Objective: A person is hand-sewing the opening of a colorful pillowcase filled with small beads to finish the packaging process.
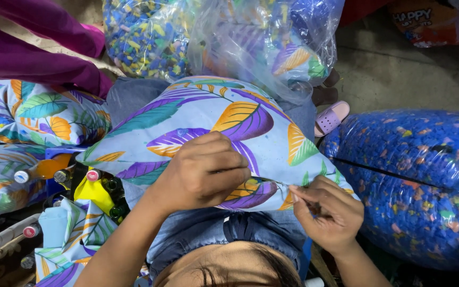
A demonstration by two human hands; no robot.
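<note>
Item: 1 stuffed leaf-print cushion (pixel 208 127), centre frame, on the lap. Left hand (pixel 203 172) closed, pinching its lower seam. Right hand (pixel 328 212), lower right, fingers closed on a thin thread running from that seam; needle not discernible. Risk: thread snapping or seam gaping if pulled hard; pricked finger. Bags of foam chips (pixel 421 170) at right.

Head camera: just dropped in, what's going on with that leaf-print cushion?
A person has a stuffed leaf-print cushion on their lap. Their left hand presses down on its near edge, while the right hand pinches something thin at the seam, seemingly a needle or thread, too small to be sure. More cushions in the same fabric lie to the left, and clear bags of coloured foam bits sit around them.
</note>
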